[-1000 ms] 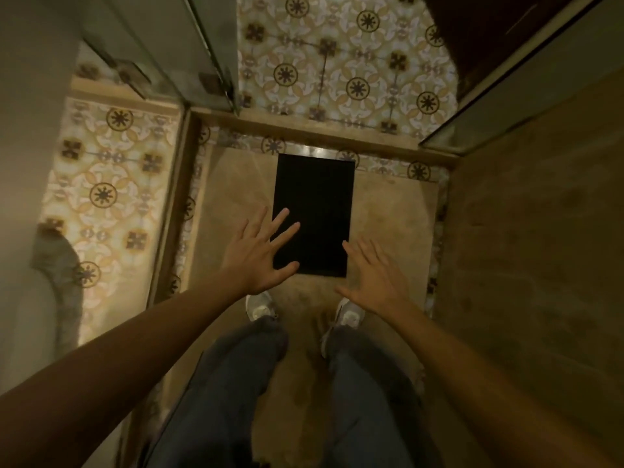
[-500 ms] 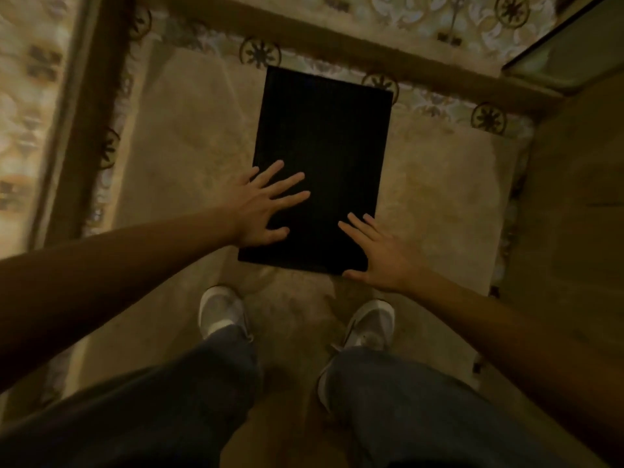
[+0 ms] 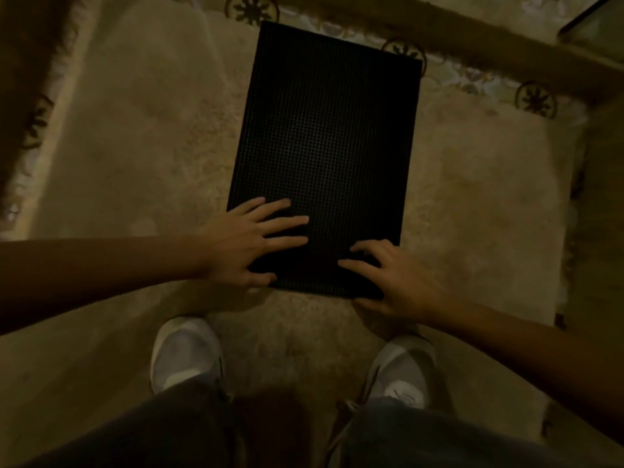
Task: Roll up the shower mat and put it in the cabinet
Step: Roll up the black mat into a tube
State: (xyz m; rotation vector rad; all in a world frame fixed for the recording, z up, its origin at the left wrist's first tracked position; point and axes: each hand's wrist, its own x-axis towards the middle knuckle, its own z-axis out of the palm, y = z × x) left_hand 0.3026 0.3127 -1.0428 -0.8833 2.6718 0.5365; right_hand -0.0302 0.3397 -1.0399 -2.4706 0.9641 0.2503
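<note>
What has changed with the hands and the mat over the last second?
Both hands came down from above onto the near end of the black mat: left hand flat on it, right hand curling at the near right corner. The mat stays flat and unrolled.

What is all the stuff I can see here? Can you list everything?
mat: one, black, with a fine grid texture, lying flat on the floor in the middle.
floor: one, beige, under the mat and shoes.
patterned tiles: a strip, pale with dark round motifs, along the far edge.
ledge: one, brown, beyond the tiles.
shoes: two, white, near the bottom.
trousers: dark, at the bottom edge.
left hand: fingers spread on the mat's near left corner.
right hand: at the mat's near right corner, fingers curled on it.
</note>
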